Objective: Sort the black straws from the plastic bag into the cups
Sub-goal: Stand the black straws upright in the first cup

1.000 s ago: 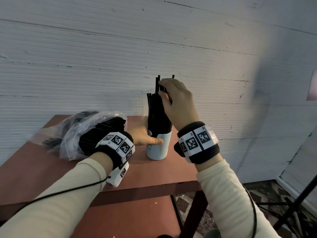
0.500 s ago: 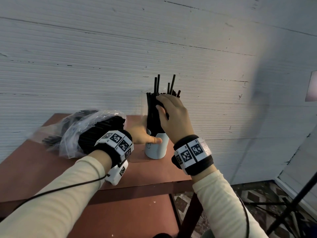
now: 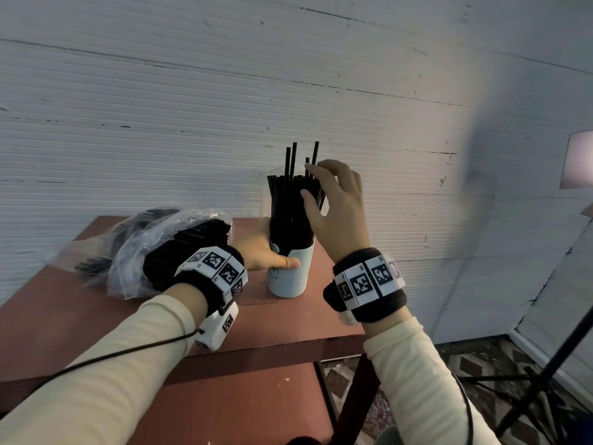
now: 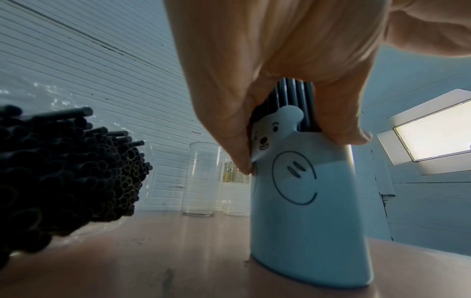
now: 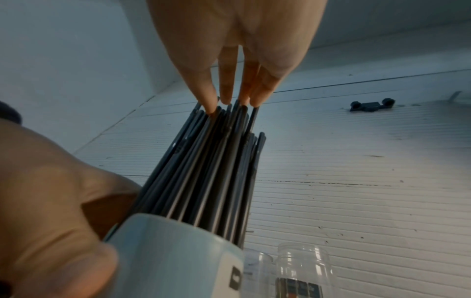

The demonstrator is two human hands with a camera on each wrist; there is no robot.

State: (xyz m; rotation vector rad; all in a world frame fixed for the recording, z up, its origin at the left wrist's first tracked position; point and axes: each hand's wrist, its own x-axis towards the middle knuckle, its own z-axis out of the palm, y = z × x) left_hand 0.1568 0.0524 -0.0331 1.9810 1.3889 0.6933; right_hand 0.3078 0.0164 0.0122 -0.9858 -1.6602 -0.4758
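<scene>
The pale-blue cup [image 3: 290, 274] stands on the counter [image 3: 308, 319], packed with upright black straws [image 3: 288, 207]. The left hand [image 3: 263, 255] has its grip around the cup's rim. The right hand [image 3: 340, 213], grip released, touches the straw tops with straight fingertips [image 5: 211, 104]. The plastic bag [image 3: 154, 252] beside it holds more straws.

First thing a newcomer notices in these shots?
The pale blue cup near the table's right edge, packed with upright black straws. The left hand grips the cup while the right hand touches the straw tops with straight fingers. To the left, a plastic bag lies on its side, full of more straws.
</scene>
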